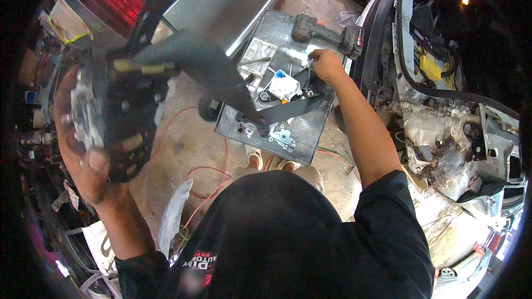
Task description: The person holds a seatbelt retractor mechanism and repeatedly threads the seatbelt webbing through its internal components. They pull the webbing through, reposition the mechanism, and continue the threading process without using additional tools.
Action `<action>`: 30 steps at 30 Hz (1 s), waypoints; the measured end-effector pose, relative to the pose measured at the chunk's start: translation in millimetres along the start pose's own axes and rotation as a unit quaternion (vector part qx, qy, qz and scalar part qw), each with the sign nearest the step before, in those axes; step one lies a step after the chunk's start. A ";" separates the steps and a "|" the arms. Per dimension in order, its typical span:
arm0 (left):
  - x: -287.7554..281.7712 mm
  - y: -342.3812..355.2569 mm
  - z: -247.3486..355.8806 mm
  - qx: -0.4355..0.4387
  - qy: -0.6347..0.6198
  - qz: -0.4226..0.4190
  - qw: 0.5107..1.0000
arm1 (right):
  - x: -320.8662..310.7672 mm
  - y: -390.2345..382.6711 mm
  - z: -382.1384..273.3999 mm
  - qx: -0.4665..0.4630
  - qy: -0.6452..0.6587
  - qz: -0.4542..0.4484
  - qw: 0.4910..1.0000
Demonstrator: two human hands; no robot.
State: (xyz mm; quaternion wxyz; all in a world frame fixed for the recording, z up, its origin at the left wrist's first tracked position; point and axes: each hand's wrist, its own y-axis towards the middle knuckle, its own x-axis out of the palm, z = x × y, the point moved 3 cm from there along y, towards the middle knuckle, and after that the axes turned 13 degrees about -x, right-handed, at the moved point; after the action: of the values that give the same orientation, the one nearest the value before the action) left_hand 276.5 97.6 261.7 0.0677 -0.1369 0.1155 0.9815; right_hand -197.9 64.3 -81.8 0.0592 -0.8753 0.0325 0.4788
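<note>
My left hand (95, 174) is raised at the left, closed round the edge of a bulky black car part (130, 116) with pale metal fittings, blurred by motion. A wide dark strap (205, 69), like seat belt webbing, runs from beside that part down to a black cart top (233, 127). Over the cart's right side, my right hand (328, 65) has its fingers bent together; whatever they hold, if anything, is hidden. Just beyond that hand lies a cordless power tool (327, 33). Near it are a white plastic part with blue (284, 86) and a white tray-like piece (257, 55).
A flat metal bracket (282, 138) lies at the cart's near end. A silver car panel (221, 5) and red tail light (113, 0) stand at the far left. On the right is a stripped car body (443, 133). Red hoses (208, 174) cross the floor.
</note>
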 end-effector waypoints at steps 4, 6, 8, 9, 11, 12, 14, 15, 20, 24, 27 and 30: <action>18.3 18.7 29.3 -0.004 -0.036 -0.009 0.999 | -1.3 -10.6 30.3 0.051 0.181 0.024 0.982; 27.3 17.4 43.7 0.030 -0.049 0.032 0.998 | 0.0 -19.1 43.2 0.067 0.361 0.053 0.928; 32.1 12.6 47.2 0.039 -0.045 0.044 0.997 | -6.7 -29.4 39.3 0.105 0.483 0.064 0.867; 34.0 9.7 49.7 0.042 -0.042 0.050 0.997 | -11.5 -34.2 34.8 0.123 0.541 0.067 0.829; 38.3 7.0 52.6 0.044 -0.021 -0.008 0.999 | -19.1 -43.9 33.0 0.130 0.566 0.060 0.812; 48.4 4.6 54.6 0.041 0.003 -0.007 0.999 | -21.9 -46.4 30.3 0.124 0.578 0.068 0.804; 68.9 4.5 57.5 0.040 0.053 -0.019 0.998 | -25.3 -55.3 36.4 0.118 0.605 0.081 0.783; 70.8 8.9 55.1 0.069 0.064 -0.060 0.994 | -30.4 -60.7 41.5 0.106 0.593 0.071 0.795; 70.9 14.5 63.2 0.079 -0.068 -0.147 0.984 | -72.4 -106.5 -25.4 -0.067 0.338 -0.084 0.935; 58.8 25.2 81.8 0.053 -0.176 -0.161 0.970 | -53.9 -164.3 -94.5 -0.220 0.232 -0.049 0.946; 54.6 41.5 87.6 0.074 -0.158 -0.136 0.975 | -47.7 -171.0 -91.1 -0.179 0.190 0.039 0.965; 38.0 48.5 100.3 0.095 -0.121 -0.091 0.984 | -59.4 -155.8 -58.9 -0.118 0.281 0.077 0.949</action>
State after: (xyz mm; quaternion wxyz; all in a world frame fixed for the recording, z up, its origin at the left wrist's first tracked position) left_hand 206.9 79.3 354.9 0.1827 -0.0200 0.1867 0.9651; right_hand -163.1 210.8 11.0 -0.0930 -0.9700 0.0590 0.2168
